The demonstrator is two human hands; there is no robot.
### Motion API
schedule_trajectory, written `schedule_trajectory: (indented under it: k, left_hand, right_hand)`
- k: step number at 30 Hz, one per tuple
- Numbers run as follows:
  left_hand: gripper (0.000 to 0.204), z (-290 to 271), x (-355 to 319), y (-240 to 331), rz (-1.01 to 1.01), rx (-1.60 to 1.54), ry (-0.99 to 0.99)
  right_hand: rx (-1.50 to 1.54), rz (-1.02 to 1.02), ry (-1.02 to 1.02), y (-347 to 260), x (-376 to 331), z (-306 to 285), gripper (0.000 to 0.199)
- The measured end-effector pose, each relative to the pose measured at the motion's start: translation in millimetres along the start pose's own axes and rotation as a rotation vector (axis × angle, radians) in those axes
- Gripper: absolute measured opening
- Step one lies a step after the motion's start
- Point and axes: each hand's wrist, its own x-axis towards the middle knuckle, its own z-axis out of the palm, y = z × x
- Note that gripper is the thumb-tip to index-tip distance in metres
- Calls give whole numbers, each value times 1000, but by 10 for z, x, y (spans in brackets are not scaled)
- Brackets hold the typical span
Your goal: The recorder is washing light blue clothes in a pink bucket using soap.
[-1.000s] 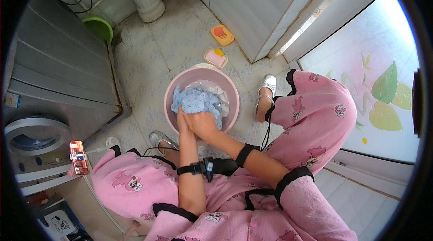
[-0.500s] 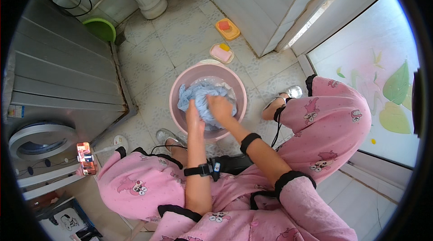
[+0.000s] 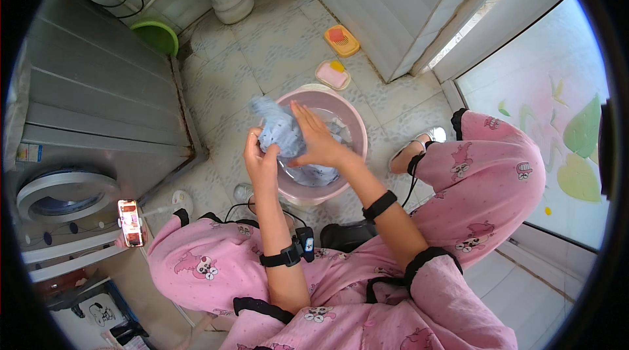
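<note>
1. Over the basin: left hand (image 3: 261, 161) closed around a bunched fold of the pale blue dotted cloth (image 3: 280, 134), lifting it above the left rim.
2. Right hand (image 3: 319, 143) lies flat, fingers spread, pressing on the same cloth from the other side; not closed around it.
3. Cloth: wet-looking and crumpled, partly raised in the hands, its lower part trailing down into the pink basin (image 3: 354, 128).
4. Basin: round, on the tiled floor (image 3: 262, 48) between the person's knees; whether water stands in it I cannot tell for sure.
5. Progress, as judged: washing by hand is under way, the cloth being rubbed or gathered; wringing and taking out not yet done.
6. Beyond: pink soap dish (image 3: 333, 75) and orange soap dish (image 3: 341, 40) just past the basin, apart from it; green bowl (image 3: 156, 36) well away by the wall.
</note>
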Motion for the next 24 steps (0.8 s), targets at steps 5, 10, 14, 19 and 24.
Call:
schedule_trajectory:
  k: [5, 10, 14, 19, 24]
  left_hand:
    - [26, 183, -36, 165, -73, -384, -276]
    - [30, 114, -4, 195, -137, -649, -81]
    - [39, -255, 177, -112, -45, 63, 359]
    - [79, -175, 154, 24, 206, 782, -180]
    - [106, 78, 28, -221, -6, 740, -593]
  right_hand:
    - [-55, 58, 15, 296, -66, 197, 112]
    - [334, 290, -86, 317, -117, -29, 61]
    - [354, 301, 163, 397, -192, -172, 35]
    - [-58, -61, 183, 248, -83, -237, 34]
    - [171, -101, 64, -84, 59, -311, 42]
